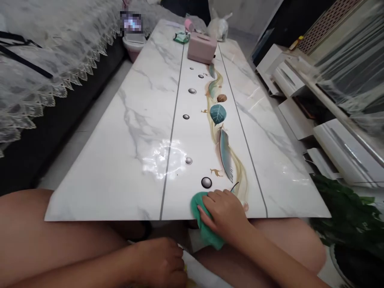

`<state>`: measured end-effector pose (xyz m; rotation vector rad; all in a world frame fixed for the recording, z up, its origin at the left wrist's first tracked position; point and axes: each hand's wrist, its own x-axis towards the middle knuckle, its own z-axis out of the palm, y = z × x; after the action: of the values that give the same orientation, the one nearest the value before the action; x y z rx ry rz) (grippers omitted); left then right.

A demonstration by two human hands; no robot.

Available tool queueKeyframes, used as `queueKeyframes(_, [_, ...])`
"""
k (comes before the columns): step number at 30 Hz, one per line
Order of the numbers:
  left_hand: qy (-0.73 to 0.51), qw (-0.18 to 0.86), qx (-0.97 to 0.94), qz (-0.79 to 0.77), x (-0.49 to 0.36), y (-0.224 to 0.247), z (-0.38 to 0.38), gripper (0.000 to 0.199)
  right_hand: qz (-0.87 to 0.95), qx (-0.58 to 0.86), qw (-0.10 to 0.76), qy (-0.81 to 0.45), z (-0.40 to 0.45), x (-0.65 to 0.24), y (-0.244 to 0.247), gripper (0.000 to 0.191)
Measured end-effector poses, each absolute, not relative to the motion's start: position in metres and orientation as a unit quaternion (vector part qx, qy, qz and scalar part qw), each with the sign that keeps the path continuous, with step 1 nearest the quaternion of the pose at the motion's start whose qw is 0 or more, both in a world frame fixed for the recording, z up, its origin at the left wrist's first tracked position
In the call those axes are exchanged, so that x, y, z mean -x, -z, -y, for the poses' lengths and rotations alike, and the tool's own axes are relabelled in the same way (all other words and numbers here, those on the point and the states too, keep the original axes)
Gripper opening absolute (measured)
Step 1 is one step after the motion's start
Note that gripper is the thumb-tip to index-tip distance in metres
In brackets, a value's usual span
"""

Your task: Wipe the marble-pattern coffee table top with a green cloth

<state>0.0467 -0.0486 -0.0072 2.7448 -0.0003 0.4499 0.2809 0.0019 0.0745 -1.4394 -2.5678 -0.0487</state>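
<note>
Right fingers: those of the right hand (225,215) lie flat and close together, pressing down on a green cloth (204,224); the tips point toward 9 o'clock, and they press rather than pinch

Right hand pose: palm down, knuckles up, wrist bent, the forearm running off toward 5 o'clock over the right knee

Cloth place: at the near edge of the marble-look table (126,160), at 6 o'clock of the tabletop, just right of the grey seam line

Cloth axis: its long axis runs from 11 o'clock to 5 o'clock; the upper end lies on the table, the lower end hangs over the edge toward the lap; the hand hides much of its middle

Left fingers: those of the left hand (162,262) are curled in loosely; whether they grip anything I cannot tell

Left hand pose: low in the lap at 7 o'clock of the cloth, back of the hand up, touching a pale sheet-like thing (199,276) at the bottom edge

Around the cloth: a printed silver ball (206,183) just at its 12 o'clock, a printed feather (225,154) at 1 o'clock, a wet glare patch (163,158) at 11 o'clock

Far end: a pink box (202,48) stands at 12 o'clock, a clear plastic bag (218,27) behind it

Sides: a lace-covered sofa (45,60) at 10 o'clock, a green plant (348,216) at 3 o'clock
</note>
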Motion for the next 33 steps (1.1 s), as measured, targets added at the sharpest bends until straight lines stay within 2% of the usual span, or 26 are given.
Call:
queueKeyframes(2, [-0.264, 0.211, -0.939, -0.067, -0.049, -0.026, 0.036, 0.028, 0.856, 0.496, 0.144, 0.025, 0.008, -0.288, -0.071, 0.033])
queueKeyframes(4, [-0.364, 0.162, -0.902, -0.166, -0.049, -0.053, 0.018, 0.03, 0.848, 0.504, 0.162, 0.012, 0.007, -0.289, -0.07, 0.035])
queueKeyframes(6, [-0.32, 0.075, -0.898, -0.293, -0.046, -0.068, -0.005, 0.022, 0.845, 0.506, 0.172, -0.004, 0.002, -0.287, -0.07, 0.037])
queueKeyframes(9, [-0.199, -0.008, -0.896, -0.397, -0.038, -0.069, -0.033, 0.036, 0.844, 0.502, 0.187, -0.018, -0.002, -0.287, -0.071, 0.039])
queueKeyframes(14, [-0.156, -0.044, -0.91, -0.382, -0.039, -0.056, -0.048, 0.044, 0.843, 0.497, 0.204, -0.045, 0.001, -0.29, -0.073, 0.04])
queueKeyframes(21, [-0.188, -0.009, -0.916, -0.354, -0.033, -0.053, -0.047, 0.044, 0.841, 0.501, 0.198, -0.052, 0.001, -0.291, -0.072, 0.04])
queueKeyframes(33, [-0.172, 0.011, -0.932, -0.319, -0.03, -0.059, -0.06, 0.043, 0.84, 0.511, 0.173, -0.061, 0.001, -0.291, -0.075, 0.036])
